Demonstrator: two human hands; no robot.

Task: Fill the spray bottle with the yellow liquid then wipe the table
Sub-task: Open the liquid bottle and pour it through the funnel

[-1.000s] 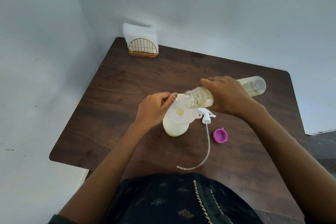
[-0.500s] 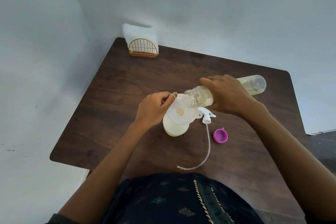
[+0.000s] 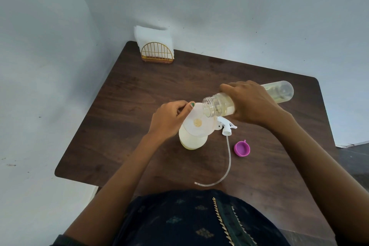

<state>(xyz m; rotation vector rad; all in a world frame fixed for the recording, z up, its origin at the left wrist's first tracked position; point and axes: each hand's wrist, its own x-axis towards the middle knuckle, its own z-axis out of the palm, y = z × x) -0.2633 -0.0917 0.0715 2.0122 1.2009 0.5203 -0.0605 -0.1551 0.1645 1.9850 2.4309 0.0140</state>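
Right hand point(image 3: 253, 104) grips clear bottle point(image 3: 221, 106) of yellow liquid, tipped on its side, mouth over funnel point(image 3: 199, 124). Left hand point(image 3: 169, 120) pinches funnel rim, thumb and fingers curled. Funnel sits in spray bottle point(image 3: 191, 142), just below left hand on table point(image 3: 139, 96). Sprayer head with tube point(image 3: 227, 128) lies under right hand; purple cap point(image 3: 242, 148) just beside it, nearer the person. Napkin holder point(image 3: 156, 54) well beyond left hand.
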